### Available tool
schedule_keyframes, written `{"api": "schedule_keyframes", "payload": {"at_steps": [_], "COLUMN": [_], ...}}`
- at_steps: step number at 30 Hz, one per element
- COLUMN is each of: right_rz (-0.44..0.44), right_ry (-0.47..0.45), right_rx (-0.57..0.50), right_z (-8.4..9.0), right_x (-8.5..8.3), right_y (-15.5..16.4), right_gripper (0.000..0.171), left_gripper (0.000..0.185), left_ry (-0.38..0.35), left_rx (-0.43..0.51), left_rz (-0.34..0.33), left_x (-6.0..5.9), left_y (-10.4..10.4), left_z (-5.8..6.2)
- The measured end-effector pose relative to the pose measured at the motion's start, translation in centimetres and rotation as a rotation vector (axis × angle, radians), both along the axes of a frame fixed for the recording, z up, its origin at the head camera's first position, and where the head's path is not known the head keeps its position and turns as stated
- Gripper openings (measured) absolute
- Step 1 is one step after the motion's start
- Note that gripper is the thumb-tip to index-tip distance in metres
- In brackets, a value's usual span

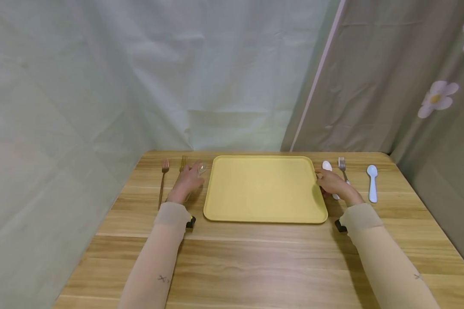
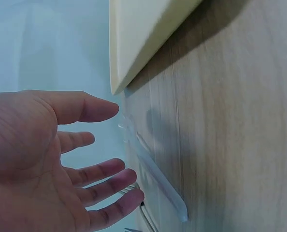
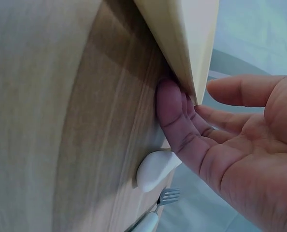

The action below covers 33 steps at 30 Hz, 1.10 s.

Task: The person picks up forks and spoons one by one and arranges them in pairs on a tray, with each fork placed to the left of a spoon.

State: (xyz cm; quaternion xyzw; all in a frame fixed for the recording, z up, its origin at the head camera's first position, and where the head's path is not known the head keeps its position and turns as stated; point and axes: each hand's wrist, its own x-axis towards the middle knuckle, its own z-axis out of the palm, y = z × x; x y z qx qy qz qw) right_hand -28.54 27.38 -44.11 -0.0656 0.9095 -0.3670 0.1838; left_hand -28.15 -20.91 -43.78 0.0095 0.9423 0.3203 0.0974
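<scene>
Right hand [image 1: 332, 182] fingers touch the tray [image 1: 264, 189] edge.

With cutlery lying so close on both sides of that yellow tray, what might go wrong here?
The right hand has fingertips against the yellow tray edge, right above the white spoon; it might knock the spoon. The left hand hovers open over a clear spoon that is hard to see, so it could be nudged toward the forks.
</scene>
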Motion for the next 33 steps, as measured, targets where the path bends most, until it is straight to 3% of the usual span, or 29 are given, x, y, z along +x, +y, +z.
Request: {"api": "schedule_keyframes", "payload": {"at_steps": [13, 33], "right_rz": [-0.019, -0.027], "right_ry": [0.020, 0.024], "right_rx": [-0.010, -0.051], "right_z": [-0.4, -0.1], "right_x": [0.0, 0.4], "right_y": [0.1, 0.1], "right_gripper": [0.061, 0.063], "left_gripper": [0.078, 0.072], "left_ry": [0.027, 0.009], "left_rx": [-0.026, -0.038], "left_rz": [0.010, 0.014], "left_x": [-0.2, -0.2], "left_y": [-0.6, -2.0], "left_z": [-0.3, 0.9]}}
